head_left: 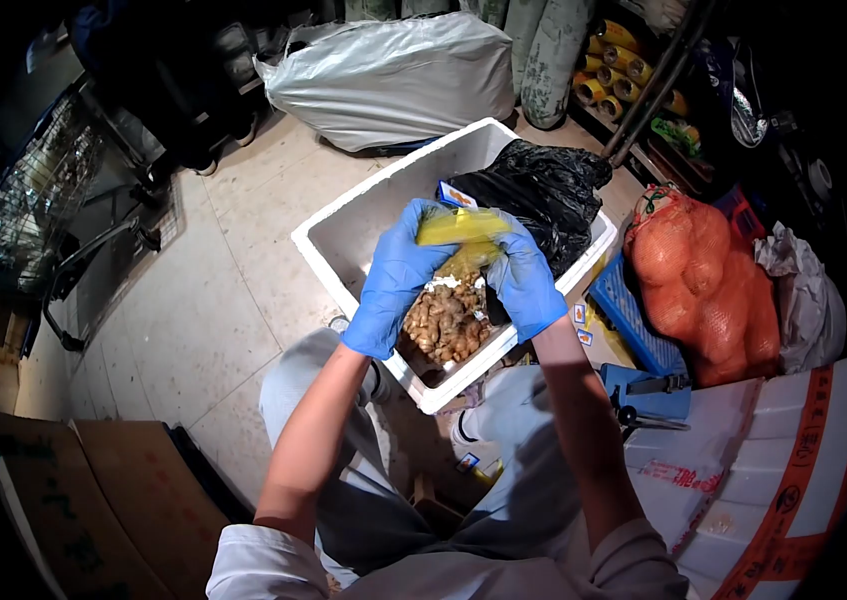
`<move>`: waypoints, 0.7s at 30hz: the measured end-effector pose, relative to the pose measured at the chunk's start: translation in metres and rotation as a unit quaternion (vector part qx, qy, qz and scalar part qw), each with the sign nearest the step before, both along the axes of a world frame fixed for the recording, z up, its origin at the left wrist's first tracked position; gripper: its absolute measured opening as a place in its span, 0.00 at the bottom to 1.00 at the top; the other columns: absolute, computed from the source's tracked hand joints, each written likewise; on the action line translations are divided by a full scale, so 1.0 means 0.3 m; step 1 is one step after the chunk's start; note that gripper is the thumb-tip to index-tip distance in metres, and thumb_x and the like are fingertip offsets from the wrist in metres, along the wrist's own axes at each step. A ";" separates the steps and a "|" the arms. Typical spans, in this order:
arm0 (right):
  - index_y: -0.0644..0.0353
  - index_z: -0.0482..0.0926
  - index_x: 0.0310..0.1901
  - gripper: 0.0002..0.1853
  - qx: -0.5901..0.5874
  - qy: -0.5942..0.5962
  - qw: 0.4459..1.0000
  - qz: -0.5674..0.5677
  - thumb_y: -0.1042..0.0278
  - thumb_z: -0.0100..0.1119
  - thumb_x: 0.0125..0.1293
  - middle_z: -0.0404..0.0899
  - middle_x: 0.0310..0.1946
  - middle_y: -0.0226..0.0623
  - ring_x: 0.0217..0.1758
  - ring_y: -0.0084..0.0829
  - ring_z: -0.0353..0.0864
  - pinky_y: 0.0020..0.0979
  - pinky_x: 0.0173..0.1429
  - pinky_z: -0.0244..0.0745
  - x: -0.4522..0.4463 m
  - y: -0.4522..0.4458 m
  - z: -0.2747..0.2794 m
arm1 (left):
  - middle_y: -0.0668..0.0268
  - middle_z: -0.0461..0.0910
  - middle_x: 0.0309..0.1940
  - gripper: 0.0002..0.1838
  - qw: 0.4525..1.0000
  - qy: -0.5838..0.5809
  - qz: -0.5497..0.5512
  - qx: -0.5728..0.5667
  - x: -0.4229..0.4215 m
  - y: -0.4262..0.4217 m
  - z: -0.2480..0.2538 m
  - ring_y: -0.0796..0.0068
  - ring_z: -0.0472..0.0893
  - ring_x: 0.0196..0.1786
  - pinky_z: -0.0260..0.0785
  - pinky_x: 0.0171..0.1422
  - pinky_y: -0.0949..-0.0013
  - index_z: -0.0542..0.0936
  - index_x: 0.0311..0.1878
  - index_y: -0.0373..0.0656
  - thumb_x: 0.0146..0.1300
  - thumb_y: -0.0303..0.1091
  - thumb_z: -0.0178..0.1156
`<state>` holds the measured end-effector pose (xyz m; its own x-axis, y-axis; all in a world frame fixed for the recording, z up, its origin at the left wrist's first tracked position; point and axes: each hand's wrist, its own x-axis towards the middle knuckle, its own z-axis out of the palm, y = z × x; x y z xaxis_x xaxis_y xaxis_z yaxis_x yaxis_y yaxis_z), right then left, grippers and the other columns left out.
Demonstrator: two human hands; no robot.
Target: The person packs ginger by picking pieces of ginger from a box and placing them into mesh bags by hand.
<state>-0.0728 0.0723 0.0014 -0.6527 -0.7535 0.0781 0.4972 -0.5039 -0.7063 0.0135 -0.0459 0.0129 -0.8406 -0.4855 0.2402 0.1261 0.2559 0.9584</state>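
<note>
Both my hands wear blue gloves and are over a white foam box [333, 225]. My left hand [409, 250] and my right hand [523, 275] grip the two sides of a yellow see-through bag [463, 227], which looks like netting. A blue-edged label card [457, 195] sticks up at the bag's far edge. Right below the bag, a heap of ginger [443, 325] lies in the near end of the box. My fingertips are partly hidden by the bag. A crumpled black plastic bag [533, 195] fills the box's far right part.
Right of the box are a blue plastic crate [633, 310], an orange net sack of round produce [703, 280] and a blue device [648, 395]. A large pale sack [398, 80] lies behind the box. Cardboard boxes [133, 480] stand at lower left, foam cartons [743, 490] at lower right.
</note>
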 end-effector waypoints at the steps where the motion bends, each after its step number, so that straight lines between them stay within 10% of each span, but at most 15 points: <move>1: 0.65 0.69 0.43 0.13 0.001 0.000 1.000 0.000 0.76 0.45 0.55 0.73 0.37 0.35 0.38 0.23 0.73 0.20 0.46 0.68 -0.006 -0.004 -0.011 | 0.71 0.73 0.30 0.07 1.000 0.000 0.000 0.001 -0.002 -0.012 -0.017 0.82 0.72 0.33 0.64 0.37 0.82 0.72 0.35 0.40 0.52 0.29 0.56; 7: 0.63 0.70 0.39 0.12 0.129 -0.001 0.992 0.009 0.82 0.48 0.51 0.73 0.36 0.35 0.41 0.25 0.73 0.22 0.48 0.68 -0.009 -0.011 -0.017 | 0.64 0.73 0.34 0.08 0.833 0.124 -0.054 0.537 0.013 -0.006 -0.056 0.75 0.75 0.35 0.70 0.44 0.76 0.69 0.40 0.39 0.56 0.24 0.46; 11: 0.63 0.71 0.38 0.11 0.063 -0.139 0.987 0.041 0.82 0.49 0.50 0.72 0.35 0.34 0.40 0.26 0.73 0.22 0.47 0.68 0.005 0.002 0.018 | 0.61 0.73 0.37 0.09 0.746 0.098 -0.085 0.654 0.002 -0.017 -0.082 0.71 0.76 0.37 0.71 0.45 0.73 0.69 0.42 0.37 0.58 0.26 0.44; 14: 0.62 0.71 0.37 0.10 0.068 -0.153 0.984 0.061 0.82 0.51 0.50 0.73 0.33 0.32 0.39 0.23 0.73 0.21 0.45 0.68 0.021 -0.016 0.008 | 0.61 0.73 0.38 0.10 0.781 0.054 -0.081 0.617 0.001 -0.007 -0.076 0.70 0.76 0.37 0.72 0.42 0.72 0.70 0.43 0.39 0.59 0.30 0.45; 17: 0.62 0.71 0.43 0.15 0.205 0.300 0.920 -0.146 0.78 0.54 0.51 0.75 0.34 0.33 0.37 0.18 0.71 0.20 0.40 0.67 -0.002 -0.068 -0.081 | 0.64 0.74 0.37 0.10 0.848 0.105 -0.066 0.516 -0.018 0.022 -0.079 0.72 0.75 0.36 0.70 0.41 0.73 0.71 0.41 0.40 0.58 0.34 0.47; 21: 0.65 0.72 0.42 0.13 0.275 0.347 0.886 -0.141 0.77 0.53 0.53 0.75 0.33 0.31 0.34 0.17 0.70 0.19 0.38 0.66 0.043 -0.096 -0.087 | 0.67 0.74 0.37 0.12 0.927 0.153 -0.066 0.336 -0.007 -0.005 -0.086 0.76 0.73 0.39 0.67 0.45 0.73 0.71 0.41 0.41 0.58 0.37 0.47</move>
